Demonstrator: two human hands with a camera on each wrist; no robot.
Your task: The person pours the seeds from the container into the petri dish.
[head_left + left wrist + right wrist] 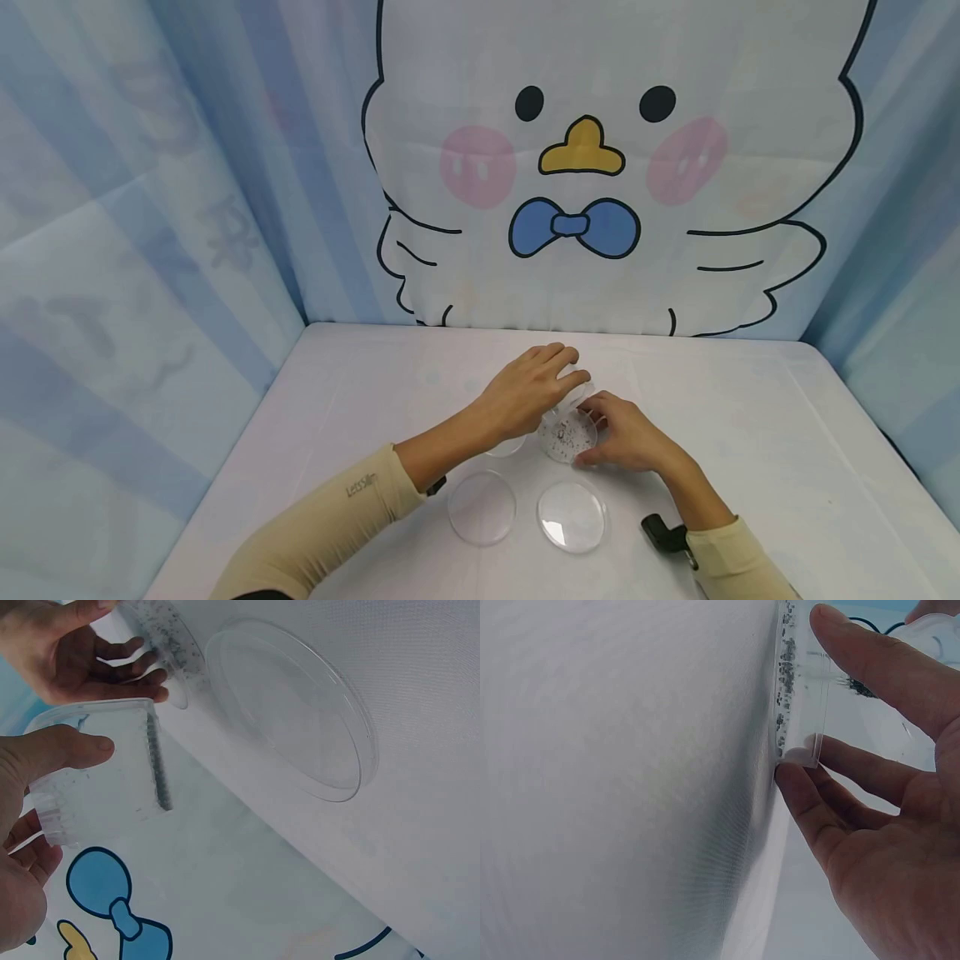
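My left hand [528,387] grips a clear plastic container [112,780] and holds it tilted above a petri dish [564,440]. A band of dark bits lies along one side of the container. Dark specks are scattered over the bottom of that dish, which stands on the table. My right hand [630,433] holds the dish by its right side; in the right wrist view the thumb [877,660] and fingers [814,806] span its wall. Much of the container is hidden behind my left hand in the head view.
Two clear round dish pieces [482,508] [572,517] lie on the white table [750,433] nearer to me. Another clear dish [506,448] is partly covered by my left forearm. A curtain with a cartoon figure [577,225] hangs behind the table.
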